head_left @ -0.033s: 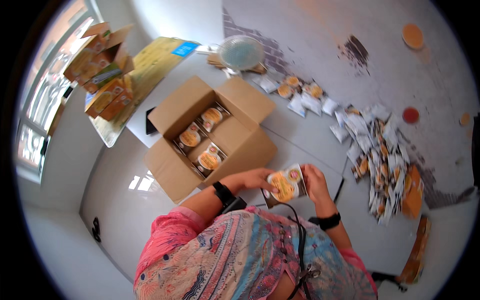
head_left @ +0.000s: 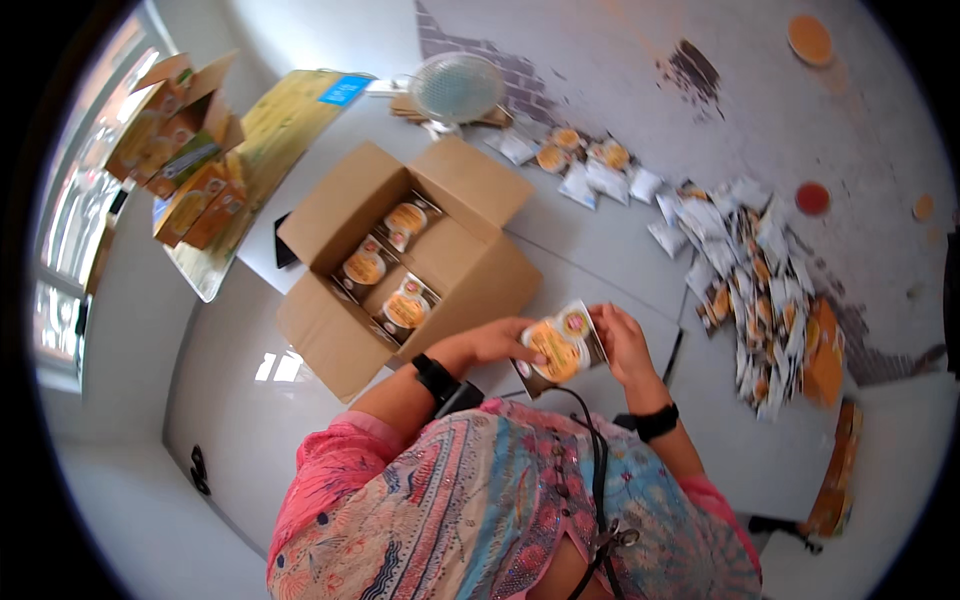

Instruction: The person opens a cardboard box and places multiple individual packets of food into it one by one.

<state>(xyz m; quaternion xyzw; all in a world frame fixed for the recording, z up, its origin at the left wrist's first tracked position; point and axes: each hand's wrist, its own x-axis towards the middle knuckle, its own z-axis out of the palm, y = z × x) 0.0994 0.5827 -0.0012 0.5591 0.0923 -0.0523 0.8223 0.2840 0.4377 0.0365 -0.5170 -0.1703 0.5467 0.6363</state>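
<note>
A flat printed packet (head_left: 557, 347), brown and white with an orange round picture, is held upright in front of my chest. My left hand (head_left: 503, 341) closes on its left side, the thumb lying across the front. At the packet's upper right edge, my right hand (head_left: 622, 345) grips with bent fingers, some of them hidden. Just beyond my left hand stands an open cardboard carton (head_left: 485, 295), flaps folded out. Inside it lie a far packet (head_left: 407, 222), a middle packet (head_left: 363, 267) and a near packet (head_left: 405, 308) of similar print.
A long pile of small white and brown sachets (head_left: 765, 290) covers the table's right side, beside an orange box (head_left: 823, 352). More sachets (head_left: 606, 180) lie along the wall. A round mesh-like object (head_left: 456, 88) stands at the back. Orange cartons (head_left: 200, 200) are stacked at left.
The whole view has shifted slightly, so the table and carton appear a little up and to the left. Both hands keep hold of the packet.
</note>
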